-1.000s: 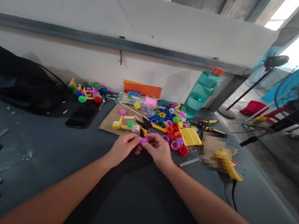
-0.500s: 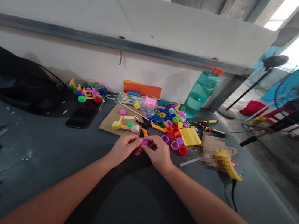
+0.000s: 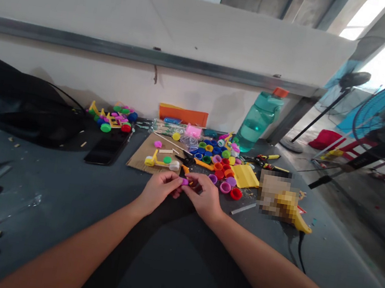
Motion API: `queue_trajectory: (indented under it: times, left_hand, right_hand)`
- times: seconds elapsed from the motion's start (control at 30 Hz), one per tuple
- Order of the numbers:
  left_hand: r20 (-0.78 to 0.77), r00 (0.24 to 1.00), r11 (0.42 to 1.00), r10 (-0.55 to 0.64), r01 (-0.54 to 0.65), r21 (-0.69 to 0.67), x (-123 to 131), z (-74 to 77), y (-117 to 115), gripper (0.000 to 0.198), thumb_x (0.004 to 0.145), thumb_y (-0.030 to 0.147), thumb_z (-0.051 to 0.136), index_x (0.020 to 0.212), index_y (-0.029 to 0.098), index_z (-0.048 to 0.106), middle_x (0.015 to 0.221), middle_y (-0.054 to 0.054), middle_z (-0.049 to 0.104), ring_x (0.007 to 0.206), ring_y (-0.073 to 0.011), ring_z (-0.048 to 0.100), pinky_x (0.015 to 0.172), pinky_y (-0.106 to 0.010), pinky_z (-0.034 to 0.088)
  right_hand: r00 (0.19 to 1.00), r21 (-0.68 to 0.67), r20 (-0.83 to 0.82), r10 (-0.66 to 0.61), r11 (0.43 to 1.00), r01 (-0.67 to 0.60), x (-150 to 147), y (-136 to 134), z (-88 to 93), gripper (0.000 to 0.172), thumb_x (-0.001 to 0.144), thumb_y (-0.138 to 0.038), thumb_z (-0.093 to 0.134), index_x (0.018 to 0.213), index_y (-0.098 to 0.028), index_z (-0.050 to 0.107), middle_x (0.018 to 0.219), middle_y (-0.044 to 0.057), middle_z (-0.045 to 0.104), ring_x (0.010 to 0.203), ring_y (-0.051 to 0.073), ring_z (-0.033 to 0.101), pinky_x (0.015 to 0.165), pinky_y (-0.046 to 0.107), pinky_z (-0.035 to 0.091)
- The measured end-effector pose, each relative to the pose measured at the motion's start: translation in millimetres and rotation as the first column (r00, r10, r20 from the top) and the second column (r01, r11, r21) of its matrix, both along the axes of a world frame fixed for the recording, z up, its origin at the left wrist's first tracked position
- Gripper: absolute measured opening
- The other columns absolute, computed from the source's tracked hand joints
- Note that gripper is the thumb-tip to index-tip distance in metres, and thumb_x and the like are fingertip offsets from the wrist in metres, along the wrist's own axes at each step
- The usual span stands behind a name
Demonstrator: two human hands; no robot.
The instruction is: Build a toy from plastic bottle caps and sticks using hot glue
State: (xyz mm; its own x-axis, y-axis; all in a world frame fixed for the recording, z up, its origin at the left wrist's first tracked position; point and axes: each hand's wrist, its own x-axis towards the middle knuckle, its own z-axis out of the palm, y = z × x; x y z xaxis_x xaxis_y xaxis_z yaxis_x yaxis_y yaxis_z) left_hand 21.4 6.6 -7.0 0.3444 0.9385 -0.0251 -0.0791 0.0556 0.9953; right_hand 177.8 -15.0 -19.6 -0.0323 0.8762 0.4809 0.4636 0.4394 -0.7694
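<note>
My left hand (image 3: 158, 191) and my right hand (image 3: 204, 195) meet over the dark table (image 3: 102, 207), fingers pinched together on a small purple bottle cap (image 3: 185, 181). Just beyond my fingers lies a piece of cardboard (image 3: 143, 153) with a yellow stick toy (image 3: 161, 161) on bottle-cap wheels. To the right of it sits a heap of coloured bottle caps (image 3: 217, 160), with a few pink and red ones close to my right hand.
A black phone (image 3: 106, 149) and a black bag (image 3: 16, 104) lie at the left. More cap toys (image 3: 112, 118) stand by the wall. A teal water bottle (image 3: 259, 120), a yellow sheet (image 3: 245, 175) and a yellow glue gun (image 3: 293, 211) with its cord are at the right.
My fingers have shifted slightly on the purple cap, and my right hand has closed in a little toward the left one. Nothing else has moved.
</note>
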Motion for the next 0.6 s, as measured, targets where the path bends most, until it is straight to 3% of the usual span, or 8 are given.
queue_trajectory:
  times: [0.17, 0.27, 0.33, 0.4, 0.47, 0.53, 0.6]
  left_hand:
    - [-0.047, 0.999, 0.999, 0.02, -0.018, 0.037, 1, -2.2, -2, 0.025, 0.077, 0.039, 0.059, 0.073, 0.015, 0.061, 0.061, 0.001, 0.058, 0.051, -0.0101, 0.053, 0.051, -0.023, 0.044]
    - [-0.157, 0.968, 0.966, 0.194, -0.161, 0.202, -3, 2.7, -7, 0.025, 0.081, 0.04, 0.053, 0.08, 0.017, 0.061, 0.065, 0.001, 0.059, 0.048, -0.0098, 0.051, 0.048, -0.022, 0.042]
    - [-0.203, 0.888, 0.857, 0.413, -0.304, 0.416, -11, 8.9, -9, 0.022, 0.081, 0.037, 0.052, 0.088, 0.019, 0.062, 0.072, -0.001, 0.062, 0.056, -0.0118, 0.054, 0.057, -0.023, 0.045]
    - [-0.172, 0.77, 0.674, 0.615, -0.4, 0.621, -23, 14.6, -5, 0.021, 0.081, 0.03, 0.052, 0.097, 0.02, 0.061, 0.085, -0.004, 0.063, 0.074, -0.0154, 0.058, 0.074, -0.027, 0.047]
    - [-0.118, 0.683, 0.537, 0.721, -0.443, 0.718, -36, 15.9, 4, 0.026, 0.08, 0.023, 0.051, 0.104, 0.019, 0.058, 0.101, -0.007, 0.061, 0.09, -0.018, 0.057, 0.088, -0.031, 0.043]
    - [-0.118, 0.636, 0.507, 0.763, -0.474, 0.72, -47, 11.1, 17, 0.033, 0.079, 0.017, 0.048, 0.112, 0.018, 0.053, 0.114, -0.009, 0.057, 0.103, -0.0196, 0.054, 0.094, -0.032, 0.04]
    - [-0.154, 0.607, 0.542, 0.779, -0.531, 0.651, -55, 1.6, 30, 0.045, 0.076, 0.01, 0.045, 0.119, 0.018, 0.046, 0.119, -0.01, 0.055, 0.11, -0.019, 0.052, 0.097, -0.032, 0.039]
  right_hand:
    - [0.999, 0.021, 0.05, -0.013, 1.0, 0.012, 1, 0, 3.7, 0.011, 0.078, -0.027, 0.062, 0.087, -0.023, 0.066, 0.083, 0.004, 0.064, 0.075, 0.017, 0.058, 0.061, 0.028, 0.048]
    - [0.997, -0.002, 0.026, -0.067, 0.998, 0.067, 1, 2, 3.4, 0.013, 0.079, -0.03, 0.061, 0.089, -0.022, 0.066, 0.085, 0.004, 0.065, 0.071, 0.016, 0.057, 0.06, 0.028, 0.048]
    - [0.993, -0.016, -0.001, -0.119, 0.993, 0.119, 0, 4, 1.7, 0.015, 0.079, -0.032, 0.061, 0.089, -0.021, 0.066, 0.085, 0.004, 0.065, 0.068, 0.015, 0.056, 0.06, 0.027, 0.047]
    - [0.987, -0.017, -0.021, -0.157, 0.987, 0.157, -1, 6, -0.1, 0.017, 0.079, -0.033, 0.061, 0.089, -0.02, 0.065, 0.082, 0.004, 0.065, 0.065, 0.015, 0.055, 0.059, 0.027, 0.047]
    - [0.987, -0.012, -0.01, -0.162, 0.987, 0.162, -3, 6, -0.3, 0.017, 0.079, -0.034, 0.061, 0.089, -0.02, 0.065, 0.082, 0.004, 0.064, 0.065, 0.015, 0.055, 0.059, 0.027, 0.047]
    - [0.989, -0.003, 0.027, -0.148, 0.989, 0.148, -5, 6, 2.4, 0.017, 0.08, -0.034, 0.06, 0.09, -0.02, 0.065, 0.085, 0.004, 0.065, 0.066, 0.015, 0.055, 0.059, 0.027, 0.047]
    - [0.99, 0.013, 0.079, -0.114, 0.993, 0.113, -6, 8, 8.4, 0.017, 0.08, -0.033, 0.06, 0.09, -0.021, 0.065, 0.086, 0.004, 0.065, 0.069, 0.015, 0.056, 0.062, 0.027, 0.047]
